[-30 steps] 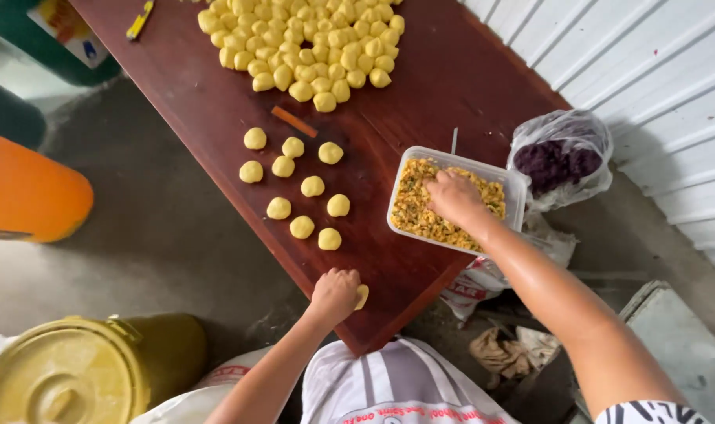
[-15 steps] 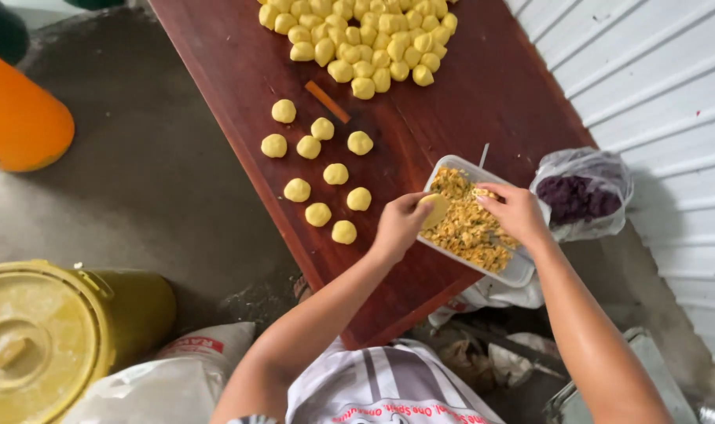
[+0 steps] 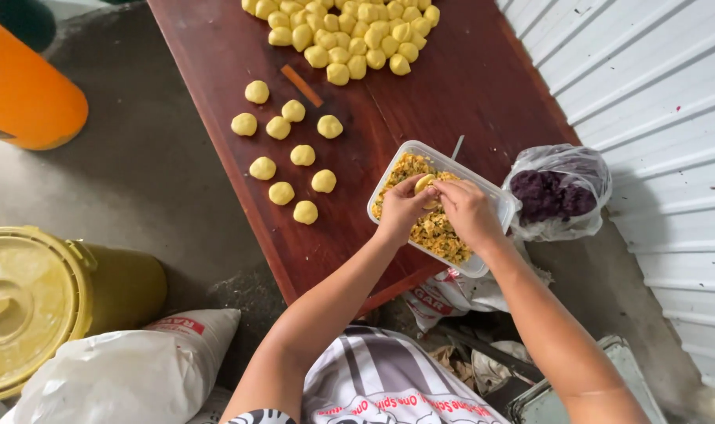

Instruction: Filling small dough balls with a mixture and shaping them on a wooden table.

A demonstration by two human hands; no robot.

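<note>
Wooden table [image 3: 483, 78] | both hands over filling tray [image 3: 495, 206] | left hand [image 3: 401, 208] and right hand [image 3: 469, 210] fingers pinch dough ball [image 3: 425, 184]

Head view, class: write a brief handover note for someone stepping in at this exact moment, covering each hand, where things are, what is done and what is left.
Left hand and right hand together hold one dough piece over the clear tub of crumbly filling.
Done: ten small dough balls sit apart on the red-brown table.
Left: the big pile of dough balls at the far end.
A bag of purple filling lies right of the tub.
</note>
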